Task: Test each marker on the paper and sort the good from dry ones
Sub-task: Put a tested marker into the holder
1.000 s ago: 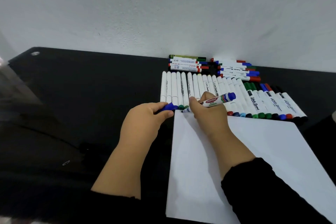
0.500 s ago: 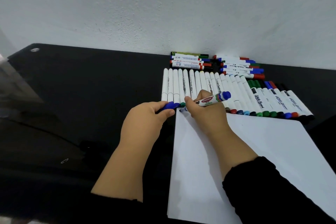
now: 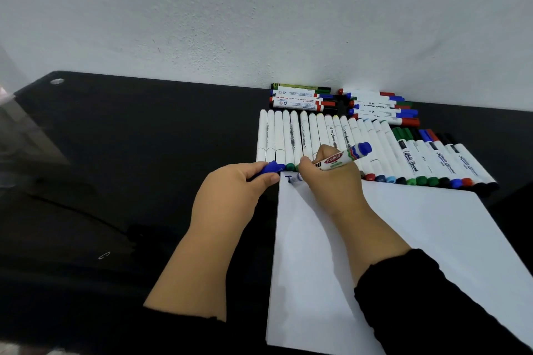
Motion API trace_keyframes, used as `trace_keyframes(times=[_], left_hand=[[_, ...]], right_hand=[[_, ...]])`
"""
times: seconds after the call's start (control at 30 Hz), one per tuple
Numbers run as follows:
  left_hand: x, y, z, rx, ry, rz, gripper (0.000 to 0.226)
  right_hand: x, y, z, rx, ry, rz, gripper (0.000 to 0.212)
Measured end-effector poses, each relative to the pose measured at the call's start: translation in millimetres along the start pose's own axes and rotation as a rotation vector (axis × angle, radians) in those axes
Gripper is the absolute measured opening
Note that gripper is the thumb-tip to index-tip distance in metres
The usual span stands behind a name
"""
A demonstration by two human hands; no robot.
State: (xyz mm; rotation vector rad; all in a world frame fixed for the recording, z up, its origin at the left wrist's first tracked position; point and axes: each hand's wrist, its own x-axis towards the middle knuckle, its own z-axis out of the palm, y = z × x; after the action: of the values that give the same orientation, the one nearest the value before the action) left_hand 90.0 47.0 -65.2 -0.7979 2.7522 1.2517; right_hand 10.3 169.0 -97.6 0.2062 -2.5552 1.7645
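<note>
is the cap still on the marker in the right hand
No, the blue cap is pinched in the left hand while the right hand writes on the paper with the marker.

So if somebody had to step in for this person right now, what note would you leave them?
Right hand: grips an uncapped blue marker, tip hidden behind the fingers at the paper's top left corner.
Left hand: holds the blue cap beside the paper's edge.
Done: a few blue strokes show at that corner, so this marker seems to write.
Left: recap it and set it with the good ones. The long row of markers and the two small piles by the wall lie behind the paper; which are already tested cannot be told.
</note>
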Motion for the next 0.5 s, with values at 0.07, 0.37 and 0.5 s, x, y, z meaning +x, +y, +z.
trace_keyframes(times=[0.07, 0.37, 0.5], left_hand=[[0.9, -0.4, 0.4, 0.004, -0.013, -0.008, 0.045], [1.0, -3.7, 4.0, -0.02, 0.001, 0.007, 0.043], [1.2, -5.6, 5.0, -0.039, 0.01, 0.0, 0.041]], right_hand=[[0.0, -0.3, -2.1, 0.037, 0.035, 0.005, 0.037], [-0.2, 0.3, -1.4, -0.008, 0.037, -0.006, 0.037], [-0.9, 1.2, -1.9, -0.004, 0.046, -0.003, 0.036]])
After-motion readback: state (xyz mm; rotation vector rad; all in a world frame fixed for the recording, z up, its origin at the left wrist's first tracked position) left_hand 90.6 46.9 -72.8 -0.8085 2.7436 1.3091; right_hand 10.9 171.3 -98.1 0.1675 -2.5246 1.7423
